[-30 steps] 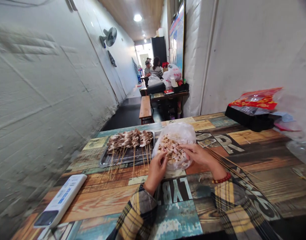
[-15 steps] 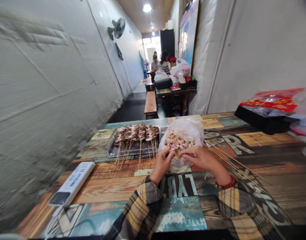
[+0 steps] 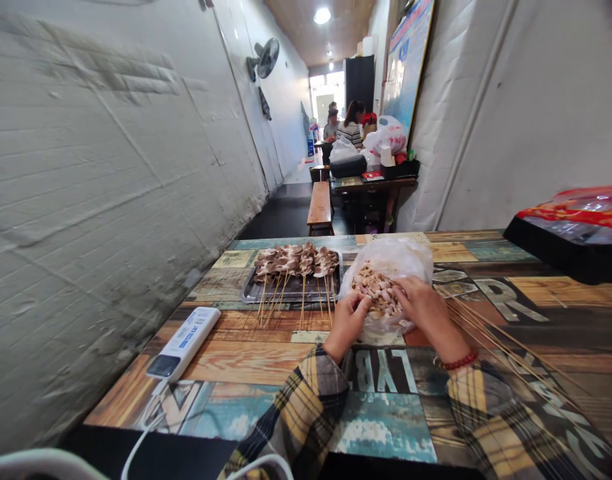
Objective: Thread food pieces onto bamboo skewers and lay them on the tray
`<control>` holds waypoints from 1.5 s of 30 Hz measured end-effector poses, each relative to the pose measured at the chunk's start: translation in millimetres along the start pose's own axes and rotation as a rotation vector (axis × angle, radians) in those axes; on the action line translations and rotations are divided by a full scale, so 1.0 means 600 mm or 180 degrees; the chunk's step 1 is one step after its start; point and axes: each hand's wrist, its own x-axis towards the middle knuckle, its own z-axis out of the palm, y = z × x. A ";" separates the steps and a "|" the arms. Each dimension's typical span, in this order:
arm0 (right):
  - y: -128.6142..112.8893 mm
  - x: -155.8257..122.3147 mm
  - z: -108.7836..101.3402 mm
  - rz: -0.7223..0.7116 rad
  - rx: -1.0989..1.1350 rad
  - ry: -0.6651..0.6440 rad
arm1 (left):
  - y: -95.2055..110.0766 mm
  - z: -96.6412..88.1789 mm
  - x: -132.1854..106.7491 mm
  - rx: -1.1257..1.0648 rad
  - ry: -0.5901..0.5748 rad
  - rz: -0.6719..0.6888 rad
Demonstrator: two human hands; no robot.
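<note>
A thin white plastic bag (image 3: 411,257) lies on the table with its mouth spread, holding a heap of small pinkish-tan pieces (image 3: 381,287) like garlic cloves or bits of meat. At the near left of the bag is my left hand (image 3: 351,320), thumb and forefinger pinched together; anything between them is too small to name. My right hand (image 3: 423,303) reaches over the bag's right side, fingers stretched to the pieces, its thumb mostly hidden. Left of the bag, a clear tray (image 3: 291,292) bears several skewers threaded with brown-and-white pieces (image 3: 296,259), sticks towards me.
Loose bamboo skewers (image 3: 501,330) lie right of my right hand. A white power strip (image 3: 183,343) with a cable rests at the left. A black tray (image 3: 561,250) with red plastic packaging stands far right. Beyond are a bench (image 3: 319,203), another table and seated people.
My hands have moved apart. The right has shifted from a pinch beside the left to the pieces on the bag's right. The whole view has swung left.
</note>
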 end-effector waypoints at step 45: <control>-0.057 -0.018 -0.039 -0.0503 0.1067 0.0086 | 0.041 -0.004 0.000 -0.2406 -0.0285 -0.0966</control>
